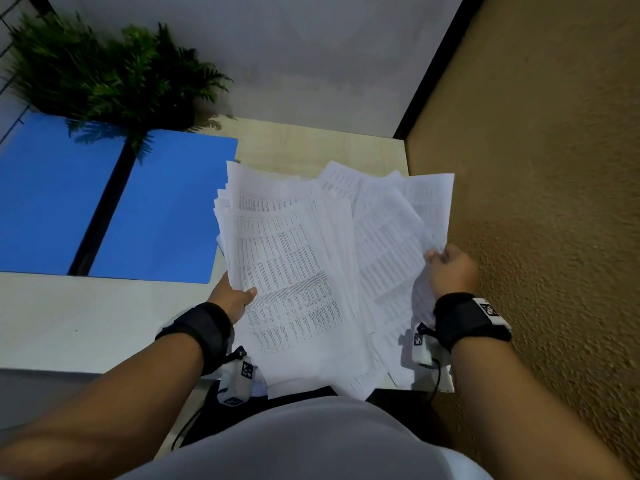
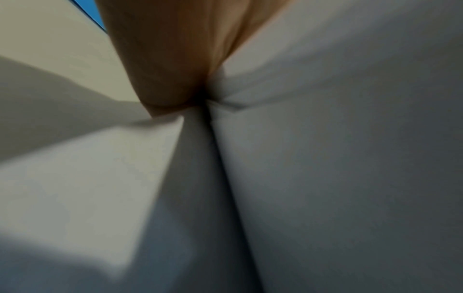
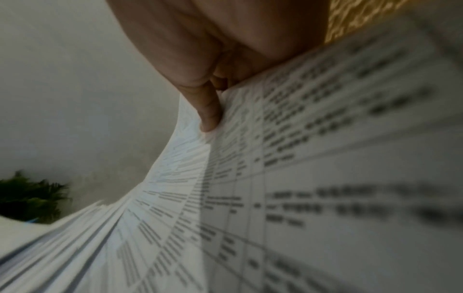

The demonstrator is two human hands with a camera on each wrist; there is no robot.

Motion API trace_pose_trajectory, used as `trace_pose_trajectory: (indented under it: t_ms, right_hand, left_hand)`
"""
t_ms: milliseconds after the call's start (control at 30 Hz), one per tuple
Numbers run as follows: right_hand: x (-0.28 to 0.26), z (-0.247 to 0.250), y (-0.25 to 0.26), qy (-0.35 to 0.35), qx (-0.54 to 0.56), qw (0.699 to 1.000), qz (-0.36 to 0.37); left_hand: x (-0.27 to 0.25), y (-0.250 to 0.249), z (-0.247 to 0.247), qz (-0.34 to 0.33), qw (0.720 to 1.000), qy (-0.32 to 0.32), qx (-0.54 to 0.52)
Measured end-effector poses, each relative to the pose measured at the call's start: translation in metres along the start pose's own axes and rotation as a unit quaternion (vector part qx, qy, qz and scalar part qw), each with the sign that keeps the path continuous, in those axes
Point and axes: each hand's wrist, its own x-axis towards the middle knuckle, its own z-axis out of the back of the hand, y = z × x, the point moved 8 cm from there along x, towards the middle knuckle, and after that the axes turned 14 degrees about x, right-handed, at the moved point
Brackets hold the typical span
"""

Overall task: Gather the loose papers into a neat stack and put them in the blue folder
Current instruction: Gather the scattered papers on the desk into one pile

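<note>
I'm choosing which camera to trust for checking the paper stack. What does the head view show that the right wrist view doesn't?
Only the head view shows the open blue folder lying on the desk, the left hand holding the left edge of the papers, and how unevenly the sheets are fanned. Only the right wrist view shows, close up, a finger of the right hand pressed into the sheets and their layered edges. Both show the printed papers, the right hand gripping them, the fern and the textured wall.

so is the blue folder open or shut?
Open. The blue folder lies flat on the desk, both panels spread either side of its dark spine, nothing inside; a plant overhangs it.
</note>
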Motion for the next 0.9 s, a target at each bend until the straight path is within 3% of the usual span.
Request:
trace_pose_trajectory:
  t_ms: [200,267,367,500,567,667,767,900]
  right_hand:
    - [-0.011,0.065,0.073,-0.096,-0.041,0.984,0.143]
    - [-0.02,0.09,0.106,-0.133,0.016,0.97,0.202]
    - [-0.029,0.114,0.145,-0.145,0.154,0.949,0.233]
    - [-0.032,0.087,0.163,-0.058,0.28,0.936,0.207]
    - [-0.033,0.041,0.144,0.025,0.296,0.945,0.135]
    - [-0.039,-0.026,0.107,0.137,0.249,0.957,0.055]
    - [-0.056,-0.07,0.076,0.226,0.213,0.95,-0.02]
    - [-0.062,-0.1,0.041,0.227,0.076,0.971,-0.02]
  left_hand:
    - [-0.004,-0.004,0.002,-0.001,1.0,-0.016,0.019]
    - [-0.006,-0.005,0.001,-0.001,1.0,-0.017,0.017]
    - [-0.008,-0.007,0.001,-0.004,1.0,-0.013,0.018]
    - [-0.011,-0.01,-0.003,-0.014,1.0,0.012,0.02]
    - [-0.014,-0.015,-0.007,-0.029,0.999,0.03,0.016]
    - [-0.02,-0.022,-0.009,-0.055,0.997,0.043,0.021]
    - [-0.025,-0.029,-0.007,-0.073,0.996,0.038,0.021]
    - [-0.025,-0.024,-0.011,-0.074,0.996,0.059,0.003]
